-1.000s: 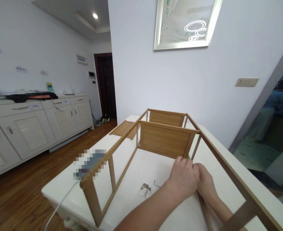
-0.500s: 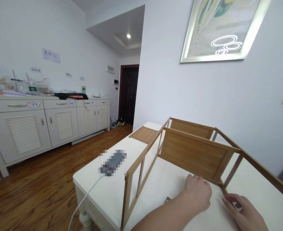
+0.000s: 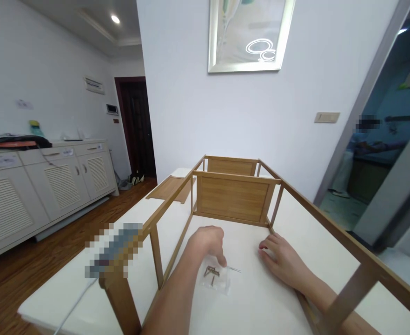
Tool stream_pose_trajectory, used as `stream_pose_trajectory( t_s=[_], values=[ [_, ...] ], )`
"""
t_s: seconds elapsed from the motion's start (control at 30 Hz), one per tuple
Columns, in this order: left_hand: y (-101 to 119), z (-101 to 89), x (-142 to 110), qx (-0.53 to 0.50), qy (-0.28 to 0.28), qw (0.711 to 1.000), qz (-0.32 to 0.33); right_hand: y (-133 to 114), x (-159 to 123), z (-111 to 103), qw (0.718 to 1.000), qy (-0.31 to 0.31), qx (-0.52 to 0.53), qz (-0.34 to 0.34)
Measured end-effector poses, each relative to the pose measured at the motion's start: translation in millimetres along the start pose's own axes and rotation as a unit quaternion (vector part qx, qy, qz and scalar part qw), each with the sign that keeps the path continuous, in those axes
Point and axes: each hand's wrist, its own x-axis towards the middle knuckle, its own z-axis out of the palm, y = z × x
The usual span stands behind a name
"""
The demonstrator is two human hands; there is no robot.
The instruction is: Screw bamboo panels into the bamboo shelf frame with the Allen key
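"Wooden frame [image 3: 234, 197] on the white surface [image 3: 261, 304]. Where are the screws [image 3: 212, 271]?"

"With a clear bag [image 3: 222, 285], inside the frame. The left hand's [image 3: 208, 239] fingers bend beside a thin metal rod [image 3: 234, 269], grip unclear; the right hand's [image 3: 283, 258] curl loosely, apparently empty."

"Risk?"

"Brushing the bag could scatter screws."

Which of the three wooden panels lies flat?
The left panel, flat on the white table beside the wooden frame; the nearer panel and farther panel stand upright within the frame.
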Motion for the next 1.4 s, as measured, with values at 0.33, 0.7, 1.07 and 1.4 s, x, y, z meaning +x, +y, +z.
stream_pose_trajectory(
  t_s=[0.33,0.7,1.07,1.4],
  values=[
    [9,24.8,2,0.053,-0.076,0.994,-0.055,-21,-3,-4,0.998,-0.054,0.026,-0.007],
    [14,42.5,18,-0.093,-0.045,0.995,-0.009,-31,-4,-1,0.991,-0.048,0.125,-0.004],
    [15,50.3,23,-0.188,-0.035,0.981,0.042,-42,-6,0,0.968,-0.137,0.209,-0.021],
    [21,56.2,28,-0.193,-0.005,0.98,0.056,-42,-8,3,0.96,-0.16,0.231,-0.005]
  ],
)
